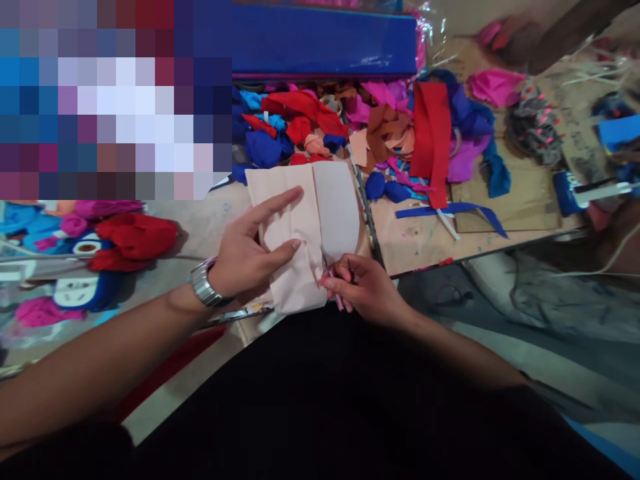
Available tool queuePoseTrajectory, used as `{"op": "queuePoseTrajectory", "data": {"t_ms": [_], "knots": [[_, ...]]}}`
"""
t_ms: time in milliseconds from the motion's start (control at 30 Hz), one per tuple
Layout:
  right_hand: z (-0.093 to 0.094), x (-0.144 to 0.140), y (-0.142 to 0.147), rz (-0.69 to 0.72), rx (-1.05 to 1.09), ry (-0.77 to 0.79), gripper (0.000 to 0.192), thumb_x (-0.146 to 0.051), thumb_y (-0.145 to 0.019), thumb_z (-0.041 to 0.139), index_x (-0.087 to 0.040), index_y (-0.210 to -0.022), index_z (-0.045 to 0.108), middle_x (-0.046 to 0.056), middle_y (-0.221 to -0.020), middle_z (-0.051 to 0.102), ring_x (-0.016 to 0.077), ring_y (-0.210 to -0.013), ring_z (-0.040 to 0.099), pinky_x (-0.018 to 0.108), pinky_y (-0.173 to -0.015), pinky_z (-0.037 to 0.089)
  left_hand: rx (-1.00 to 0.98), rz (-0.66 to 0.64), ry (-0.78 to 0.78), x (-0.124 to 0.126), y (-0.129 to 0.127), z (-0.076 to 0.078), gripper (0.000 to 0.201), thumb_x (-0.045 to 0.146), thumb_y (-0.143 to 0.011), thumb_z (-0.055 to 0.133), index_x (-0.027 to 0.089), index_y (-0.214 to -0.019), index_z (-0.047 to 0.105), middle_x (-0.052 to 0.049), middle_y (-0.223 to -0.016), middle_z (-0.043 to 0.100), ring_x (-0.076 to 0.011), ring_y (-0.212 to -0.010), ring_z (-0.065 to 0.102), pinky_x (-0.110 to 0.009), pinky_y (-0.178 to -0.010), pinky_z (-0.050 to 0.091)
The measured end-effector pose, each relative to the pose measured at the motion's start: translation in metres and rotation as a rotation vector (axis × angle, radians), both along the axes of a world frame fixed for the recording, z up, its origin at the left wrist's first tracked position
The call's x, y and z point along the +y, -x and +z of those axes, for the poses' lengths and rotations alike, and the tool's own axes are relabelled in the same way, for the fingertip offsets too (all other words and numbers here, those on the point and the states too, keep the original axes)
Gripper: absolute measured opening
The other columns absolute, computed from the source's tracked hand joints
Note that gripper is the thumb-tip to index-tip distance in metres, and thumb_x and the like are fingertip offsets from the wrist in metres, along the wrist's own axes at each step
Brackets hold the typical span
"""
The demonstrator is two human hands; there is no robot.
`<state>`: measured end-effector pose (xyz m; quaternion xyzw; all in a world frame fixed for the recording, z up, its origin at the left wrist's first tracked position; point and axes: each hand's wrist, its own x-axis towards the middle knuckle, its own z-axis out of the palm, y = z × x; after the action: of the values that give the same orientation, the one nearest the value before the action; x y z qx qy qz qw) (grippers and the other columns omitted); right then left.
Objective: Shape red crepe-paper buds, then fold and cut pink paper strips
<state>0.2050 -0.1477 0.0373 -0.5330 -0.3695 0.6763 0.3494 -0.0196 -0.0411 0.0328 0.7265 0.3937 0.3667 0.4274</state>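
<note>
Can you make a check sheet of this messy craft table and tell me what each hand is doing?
Surface: board tabletop, bare only near its front edge.
Job's things: pale pink fabric piece lying flat; small scissors at its lower edge.
Clutter: heap of red, blue, pink and orange scraps; red strip; blue strip; blue box behind.
Grips: left hand, with wristwatch, pressed flat on the fabric; right hand closed on the scissors.
Cables: white cord at right.
Surroundings: more scraps at left; part of the picture is blurred.
</note>
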Motion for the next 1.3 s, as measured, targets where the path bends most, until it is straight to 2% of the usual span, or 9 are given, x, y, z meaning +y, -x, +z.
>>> {"op": "queuePoseTrajectory", "data": {"t_ms": [300, 433, 533, 733, 867, 967, 1100, 1233, 1300], "knots": [[0.005, 0.003, -0.002, 0.043, -0.028, -0.021, 0.044, -0.043, -0.097, 0.076, -0.024, -0.080, 0.040, -0.005, -0.068, 0.065, 0.0095, -0.050, 0.058, 0.023, -0.050, 0.044, 0.006, 0.007, -0.008, 0.004, 0.002, -0.004, 0.069, 0.052, -0.088, 0.084, 0.026, -0.149, 0.064, -0.010, -0.153, 0.066, -0.0325, -0.142, 0.064, -0.053, -0.129, 0.046], [0.006, -0.008, -0.005, 0.013, -0.113, -0.069, 0.034, -0.047, -0.100, 0.071, -0.024, -0.091, 0.048, -0.002, -0.083, 0.066, 0.0130, -0.059, 0.069, 0.025, -0.052, 0.047, -0.024, 0.012, -0.017, 0.006, 0.003, -0.007, 0.070, 0.051, -0.088, 0.084, 0.026, -0.150, 0.063, -0.011, -0.154, 0.065, -0.0320, -0.144, 0.063, -0.053, -0.128, 0.047], [0.000, -0.022, -0.004, 0.003, -0.147, -0.084, 0.029, -0.049, -0.105, 0.063, -0.025, -0.100, 0.048, -0.002, -0.088, 0.064, 0.0118, -0.057, 0.068, 0.026, -0.052, 0.046, -0.045, 0.011, -0.003, 0.007, 0.003, -0.012, 0.073, 0.054, -0.088, 0.084, 0.026, -0.151, 0.062, -0.012, -0.155, 0.064, -0.0330, -0.146, 0.060, -0.055, -0.129, 0.046], [-0.001, -0.039, -0.002, 0.052, -0.246, -0.149, 0.021, -0.038, -0.102, 0.068, -0.023, -0.108, 0.054, 0.000, -0.097, 0.062, 0.0114, -0.071, 0.067, 0.029, -0.069, 0.054, -0.099, 0.045, 0.010, 0.008, 0.005, -0.019, 0.075, 0.058, -0.088, 0.084, 0.030, -0.153, 0.060, -0.009, -0.158, 0.062, -0.0330, -0.152, 0.054, -0.055, -0.130, 0.046], [0.005, -0.043, -0.003, 0.048, -0.070, -0.095, 0.023, -0.038, -0.102, 0.069, -0.023, -0.111, 0.054, 0.001, -0.097, 0.063, 0.0136, -0.079, 0.069, 0.030, -0.074, 0.053, -0.085, 0.046, 0.049, 0.006, 0.007, -0.010, 0.076, 0.058, -0.090, 0.081, 0.028, -0.155, 0.056, -0.002, -0.162, 0.059, -0.0328, -0.155, 0.050, -0.056, -0.132, 0.044], [0.006, -0.044, -0.003, 0.019, 0.024, -0.092, 0.023, -0.040, -0.103, 0.068, -0.023, -0.113, 0.056, 0.002, -0.098, 0.065, 0.0153, -0.085, 0.070, 0.029, -0.073, 0.052, -0.043, 0.035, 0.065, 0.004, 0.008, 0.000, 0.076, 0.061, -0.092, 0.075, 0.031, -0.158, 0.051, 0.004, -0.165, 0.054, -0.0313, -0.156, 0.048, -0.055, -0.133, 0.043], [0.007, -0.042, -0.003, -0.018, 0.037, -0.114, 0.030, -0.038, -0.096, 0.079, -0.023, -0.113, 0.060, 0.004, -0.103, 0.068, 0.0163, -0.090, 0.069, 0.031, -0.080, 0.056, -0.054, 0.050, 0.054, 0.000, 0.005, 0.009, 0.077, 0.066, -0.089, 0.076, 0.037, -0.156, 0.054, 0.006, -0.165, 0.055, -0.0323, -0.156, 0.049, -0.058, -0.134, 0.042], [0.010, -0.038, -0.006, -0.017, 0.023, -0.150, 0.045, -0.036, -0.091, 0.084, -0.023, -0.130, 0.064, 0.007, -0.115, 0.074, 0.0192, -0.105, 0.070, 0.037, -0.100, 0.056, -0.093, 0.061, 0.086, -0.004, 0.002, 0.015, 0.076, 0.066, -0.087, 0.080, 0.039, -0.154, 0.056, 0.008, -0.163, 0.057, -0.0343, -0.156, 0.048, -0.060, -0.134, 0.042], [0.012, -0.036, -0.008, -0.006, 0.038, -0.114, 0.046, -0.039, -0.092, 0.083, -0.022, -0.132, 0.068, 0.008, -0.119, 0.076, 0.0212, -0.107, 0.071, 0.038, -0.098, 0.057, -0.101, 0.053, 0.078, -0.006, 0.001, 0.018, 0.075, 0.063, -0.088, 0.081, 0.039, -0.154, 0.056, 0.008, -0.163, 0.056, -0.0347, -0.156, 0.048, -0.060, -0.135, 0.041]]}}
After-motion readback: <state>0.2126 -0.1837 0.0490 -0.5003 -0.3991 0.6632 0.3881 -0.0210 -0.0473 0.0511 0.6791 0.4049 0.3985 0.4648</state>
